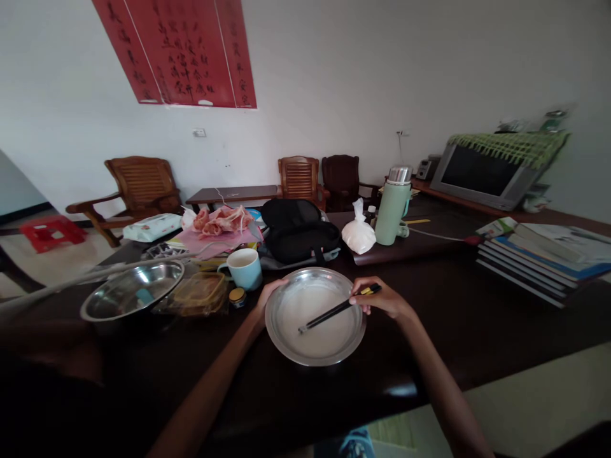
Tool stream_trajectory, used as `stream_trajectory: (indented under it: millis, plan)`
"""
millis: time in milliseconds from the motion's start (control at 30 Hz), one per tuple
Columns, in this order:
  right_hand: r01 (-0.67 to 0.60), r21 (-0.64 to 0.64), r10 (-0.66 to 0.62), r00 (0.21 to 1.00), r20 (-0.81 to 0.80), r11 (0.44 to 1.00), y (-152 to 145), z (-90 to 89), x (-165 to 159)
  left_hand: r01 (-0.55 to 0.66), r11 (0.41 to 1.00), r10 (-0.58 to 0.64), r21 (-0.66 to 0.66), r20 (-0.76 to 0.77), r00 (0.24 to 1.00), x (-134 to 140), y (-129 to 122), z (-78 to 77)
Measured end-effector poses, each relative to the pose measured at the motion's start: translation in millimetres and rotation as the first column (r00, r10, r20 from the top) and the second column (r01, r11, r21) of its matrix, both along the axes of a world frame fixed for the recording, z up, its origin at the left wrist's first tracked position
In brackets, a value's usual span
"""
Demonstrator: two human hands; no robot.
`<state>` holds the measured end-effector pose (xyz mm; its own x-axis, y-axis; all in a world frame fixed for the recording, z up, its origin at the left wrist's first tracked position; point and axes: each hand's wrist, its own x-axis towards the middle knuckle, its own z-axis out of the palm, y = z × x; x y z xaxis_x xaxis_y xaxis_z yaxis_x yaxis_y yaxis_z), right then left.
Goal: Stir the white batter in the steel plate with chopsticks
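In the head view, a round metal bowl (316, 362) stands on the dark table before me, with a whitish liquid or batter (305, 305) inside. My left hand (271, 294) grips the bowl's left rim, its fingers partly hidden by the bowl. Black chopsticks (329, 314) with gold-marked ends are held in my right hand (379, 296), its fingers closed around them above the right rim. The chopsticks slant down to the left, and their tips touch the white contents.
Left of the bowl are a light-blue mug (245, 270), a small jar (237, 297), plastic containers (199, 294) and another metal basin (102, 305). Behind stand a black bag (300, 232), a tied bag of white powder (359, 235) and a green thermos (394, 213). Stacked books (539, 267) lie right.
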<state>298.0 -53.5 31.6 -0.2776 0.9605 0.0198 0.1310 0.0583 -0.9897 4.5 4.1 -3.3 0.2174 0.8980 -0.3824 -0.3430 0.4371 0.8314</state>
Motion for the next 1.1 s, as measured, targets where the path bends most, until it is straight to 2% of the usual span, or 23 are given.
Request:
stream_trajectory:
  millis: [100, 200, 267, 333, 467, 500, 567, 633, 700, 800, 933, 1033, 1100]
  plan:
    - [0.087, 0.064, -0.086, 0.996, -0.020, 0.994, 2.6, 0.8, -5.6, 0.047, 0.999, -0.046, -0.008, 0.018, 0.999, -0.1, 0.8, -0.5]
    - [0.153, 0.150, -0.157, 0.987, 0.015, 0.977, 1.0, 7.4, 17.8, 0.045, 0.999, -0.045, 0.010, 0.018, 0.999, 2.4, -0.2, 2.5]
    - [0.128, 0.155, -0.137, 0.989, 0.049, 0.980, -2.7, 11.0, 36.5, -0.003, 0.999, 0.003, 0.047, 0.003, 1.000, 4.2, -1.0, 4.7]
    - [0.050, 0.111, -0.058, 0.996, 0.069, 0.993, -6.5, 11.8, 45.0, -0.011, 0.999, 0.011, 0.047, -0.015, 1.000, 5.0, -1.4, 5.9]
    - [-0.148, 0.041, 0.145, 0.987, 0.071, 0.988, -6.8, 7.0, 22.6, -0.024, 0.999, 0.024, 0.021, -0.030, 0.999, 4.0, -0.3, 4.9]
    - [-0.148, 0.053, 0.145, 0.987, 0.066, 0.988, -5.5, 6.1, 14.6, -0.033, 0.999, 0.034, 0.025, -0.029, 0.999, 3.7, 0.0, 4.7]
    - [-0.054, 0.126, 0.047, 0.997, 0.063, 0.991, -2.8, 6.3, 6.0, -0.027, 0.999, 0.028, 0.029, -0.023, 0.999, 3.5, -0.1, 4.9]
    - [0.078, 0.216, -0.095, 0.993, 0.071, 0.973, -1.5, 8.9, 11.8, -0.012, 1.000, 0.012, 0.027, -0.016, 1.000, 3.8, -0.7, 5.8]
    - [0.149, 0.252, -0.174, 0.981, 0.080, 0.956, -2.5, 11.4, 27.3, -0.001, 1.000, 0.001, 0.012, -0.012, 1.000, 4.5, -1.3, 6.5]
    - [0.107, 0.193, -0.122, 0.990, 0.068, 0.975, -5.8, 11.4, 42.9, -0.006, 1.000, 0.006, -0.011, -0.010, 1.000, 5.2, -1.1, 5.8]
    - [-0.064, 0.111, 0.056, 0.996, 0.072, 0.992, -5.7, 6.0, 19.1, -0.005, 1.000, 0.005, -0.008, 0.008, 1.000, 5.7, -1.3, 5.9]
    - [-0.036, 0.183, 0.019, 0.995, 0.094, 0.982, -2.9, 5.5, 0.7, 0.016, 1.000, -0.016, -0.026, 0.023, 1.000, 6.8, -3.3, 9.9]
    - [0.024, 0.231, -0.051, 0.992, 0.112, 0.973, -2.1, 8.4, 6.2, 0.025, 0.999, -0.024, -0.039, 0.030, 0.999, 7.5, -4.3, 12.2]
